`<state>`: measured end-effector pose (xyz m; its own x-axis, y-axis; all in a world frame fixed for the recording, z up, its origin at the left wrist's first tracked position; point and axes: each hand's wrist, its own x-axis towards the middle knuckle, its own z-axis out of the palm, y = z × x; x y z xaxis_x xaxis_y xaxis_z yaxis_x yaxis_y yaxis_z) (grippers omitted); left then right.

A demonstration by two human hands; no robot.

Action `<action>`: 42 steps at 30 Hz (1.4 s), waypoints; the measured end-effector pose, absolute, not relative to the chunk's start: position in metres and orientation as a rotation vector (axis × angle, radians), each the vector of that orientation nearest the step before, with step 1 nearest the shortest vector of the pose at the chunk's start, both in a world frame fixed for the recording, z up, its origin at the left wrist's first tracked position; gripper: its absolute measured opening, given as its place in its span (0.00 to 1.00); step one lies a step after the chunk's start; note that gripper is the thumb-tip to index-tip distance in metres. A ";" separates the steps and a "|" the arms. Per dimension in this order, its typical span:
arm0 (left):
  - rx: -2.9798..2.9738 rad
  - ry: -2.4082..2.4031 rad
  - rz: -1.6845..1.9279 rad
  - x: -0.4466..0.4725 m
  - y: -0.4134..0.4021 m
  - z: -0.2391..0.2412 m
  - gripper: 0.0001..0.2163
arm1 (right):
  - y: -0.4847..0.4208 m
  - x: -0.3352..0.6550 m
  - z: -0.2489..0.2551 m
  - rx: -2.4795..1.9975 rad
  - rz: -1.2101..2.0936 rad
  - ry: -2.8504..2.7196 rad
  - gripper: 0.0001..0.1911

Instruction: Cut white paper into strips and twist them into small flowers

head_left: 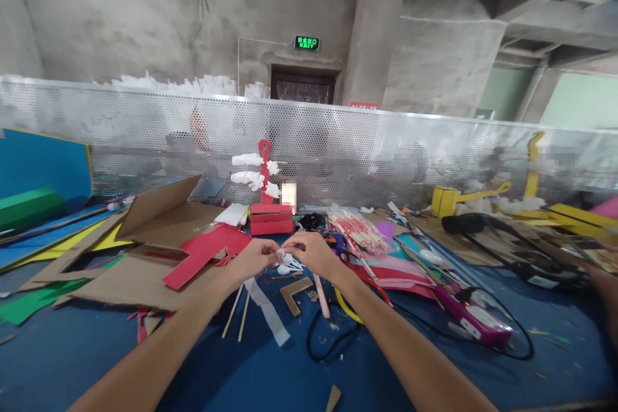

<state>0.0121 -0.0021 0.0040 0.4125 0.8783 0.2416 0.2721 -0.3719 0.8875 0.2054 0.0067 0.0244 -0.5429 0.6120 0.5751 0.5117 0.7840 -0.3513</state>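
Observation:
My left hand (257, 255) and my right hand (313, 253) meet fingertip to fingertip above the table. Both are closed in a pinch on a small piece of white tissue paper (281, 256), partly hidden by the fingers. Just under them lie several white strips (291, 265), too small to name surely. A pale paper strip (268, 312) and two thin wooden sticks (232, 311) lie below my left hand. Behind the hands a red cardboard box (271, 219) carries an upright red post (264, 170) with white tufts on its sides.
Cut cardboard (130, 280) and red sheet (207, 256) spread at left. At right are a purple power strip (476, 322) with a black cable, a bag of sticks (362, 232) and a black headset-like strap (512, 248). A perforated metal screen (338, 148) stands behind. Another person's arm (606, 290) shows at far right.

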 end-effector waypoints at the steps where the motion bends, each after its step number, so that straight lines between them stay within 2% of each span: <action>1: 1.868 0.977 0.954 0.012 -0.001 0.003 0.13 | 0.007 0.205 0.025 -0.837 0.186 -2.260 0.08; 13: 1.936 0.943 1.007 0.013 -0.005 0.006 0.15 | -0.001 0.203 0.030 -0.879 0.412 -2.154 0.10; 20: 1.985 0.974 1.010 0.013 -0.005 0.007 0.19 | 0.005 0.205 0.027 -0.900 0.329 -2.190 0.08; 29: 1.975 0.989 1.039 0.013 -0.004 0.005 0.18 | 0.006 0.205 0.027 -0.963 0.213 -2.224 0.08; 42: 2.026 1.015 1.076 0.013 -0.008 0.008 0.19 | 0.003 0.204 0.027 -0.888 0.496 -2.097 0.09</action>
<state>0.0131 -0.0080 0.0080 0.3720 0.8439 0.3867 0.3361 -0.5107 0.7913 0.2037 0.0032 0.0272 -0.4438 0.7332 0.5152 0.4245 0.6784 -0.5997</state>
